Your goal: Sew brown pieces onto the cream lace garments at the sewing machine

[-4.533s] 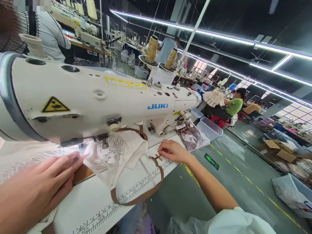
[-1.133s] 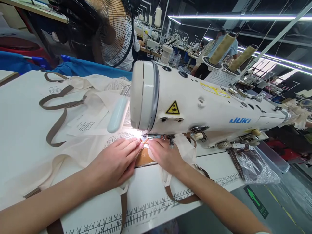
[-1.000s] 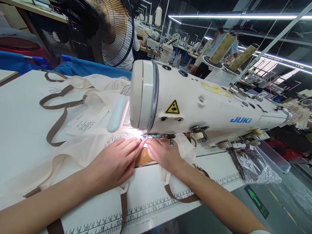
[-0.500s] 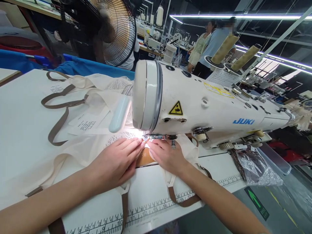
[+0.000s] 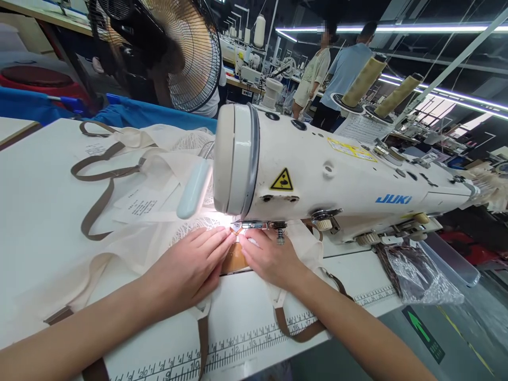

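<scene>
Under the head of a white sewing machine [image 5: 297, 174], a sheer cream lace garment with brown straps [image 5: 154, 243] lies at the brightly lit needle area. My left hand [image 5: 196, 259] presses on it from the left, fingers together and tips close to the presser foot. From the right, my right hand [image 5: 273, 256] grips the fabric, its fingertips a short way from the left ones. A small orange-brown bit shows between the fingertips; what it is I cannot make out. Brown straps [image 5: 202, 338] hang toward the table's front edge. My hands partly hide the seam.
More cream pieces with brown straps [image 5: 97, 203] and paper labels [image 5: 143, 203] spread to the left. A pale lamp [image 5: 193, 189] stands beside the machine head. Behind are a fan [image 5: 194, 58] and two people [image 5: 345, 66]. A plastic-wrapped bundle [image 5: 416, 272] lies right.
My hands stay at the needle, with hardly any movement. The view has shifted slightly. In the background, the two people have moved a little left.
</scene>
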Demonstrator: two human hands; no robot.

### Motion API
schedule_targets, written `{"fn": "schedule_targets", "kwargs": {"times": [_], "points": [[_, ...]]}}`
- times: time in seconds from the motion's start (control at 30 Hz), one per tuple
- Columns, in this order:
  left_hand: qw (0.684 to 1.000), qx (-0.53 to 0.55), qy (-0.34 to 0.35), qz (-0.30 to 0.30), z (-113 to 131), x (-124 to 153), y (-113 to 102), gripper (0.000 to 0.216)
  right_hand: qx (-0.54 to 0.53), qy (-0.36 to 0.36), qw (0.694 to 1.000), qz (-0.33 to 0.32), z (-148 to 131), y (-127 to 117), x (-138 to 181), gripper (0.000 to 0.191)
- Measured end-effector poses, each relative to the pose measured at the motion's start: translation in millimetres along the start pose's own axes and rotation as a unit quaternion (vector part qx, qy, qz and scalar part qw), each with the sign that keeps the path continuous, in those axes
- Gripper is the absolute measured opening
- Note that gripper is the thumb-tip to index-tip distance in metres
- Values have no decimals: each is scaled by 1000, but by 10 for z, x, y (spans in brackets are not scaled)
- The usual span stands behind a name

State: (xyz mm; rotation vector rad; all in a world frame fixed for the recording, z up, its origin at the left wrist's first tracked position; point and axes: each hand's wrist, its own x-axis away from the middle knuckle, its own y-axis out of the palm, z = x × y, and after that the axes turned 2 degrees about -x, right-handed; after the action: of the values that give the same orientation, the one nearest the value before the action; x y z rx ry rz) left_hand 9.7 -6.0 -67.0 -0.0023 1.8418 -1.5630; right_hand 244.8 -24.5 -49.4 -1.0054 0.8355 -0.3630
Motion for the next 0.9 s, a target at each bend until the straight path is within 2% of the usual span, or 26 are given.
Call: {"fn": "schedule_targets", "kwargs": {"times": [0.17,0.4,0.57,0.67,0.9], "points": [[1000,-24,11,-7,21,15,4,52,6,-1,1000,-6,-7,-15,-12,19],[998,-60,24,-1,27,20,33,47,30,-17,999,42,-6,-46,-27,22],[1000,-27,-3,-15,67,-40,-34,48,19,-4,1000,6,-10,-44,-11,22],[1000,-4,-21,1,80,-51,-29,55,18,-2,1000,-4,-14,-52,-11,25],[999,-50,9,-16,56,13,35,53,10,-5,1000,-11,4,-68,-11,24]]}}
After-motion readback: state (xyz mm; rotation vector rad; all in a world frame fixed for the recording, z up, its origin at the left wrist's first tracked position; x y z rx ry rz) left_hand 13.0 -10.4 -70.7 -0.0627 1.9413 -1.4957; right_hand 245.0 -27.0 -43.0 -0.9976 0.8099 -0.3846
